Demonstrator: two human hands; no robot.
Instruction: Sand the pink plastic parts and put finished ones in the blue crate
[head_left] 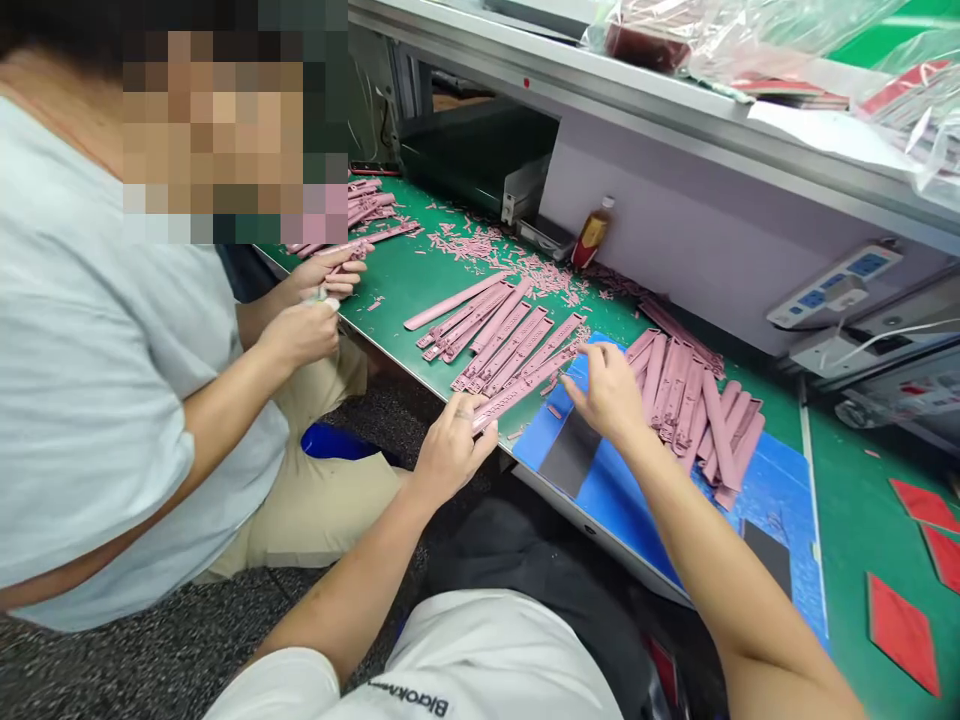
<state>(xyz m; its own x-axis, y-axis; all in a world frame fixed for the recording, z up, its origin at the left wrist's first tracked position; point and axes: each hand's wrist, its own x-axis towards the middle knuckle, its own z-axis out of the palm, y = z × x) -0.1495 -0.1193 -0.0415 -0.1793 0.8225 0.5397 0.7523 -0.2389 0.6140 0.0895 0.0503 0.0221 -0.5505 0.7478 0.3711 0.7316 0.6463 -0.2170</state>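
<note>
My left hand is closed around the near end of a long pink plastic strip, which points away from me over the bench edge. Close to the strip's far end is my right hand, its thumb and index finger curved and apart; nothing is clearly visible between them. Small pink scraps cling around that far end. Beyond my left hand, several similar pink strips lie side by side on the green bench top. A heap of pink strips rests on a blue mat right of my right hand.
A co-worker sits at left, handling pink pieces. Pink scraps litter the green bench. Behind them stand a drink bottle and a power strip. Red squares lie right; a shelf overhangs the back.
</note>
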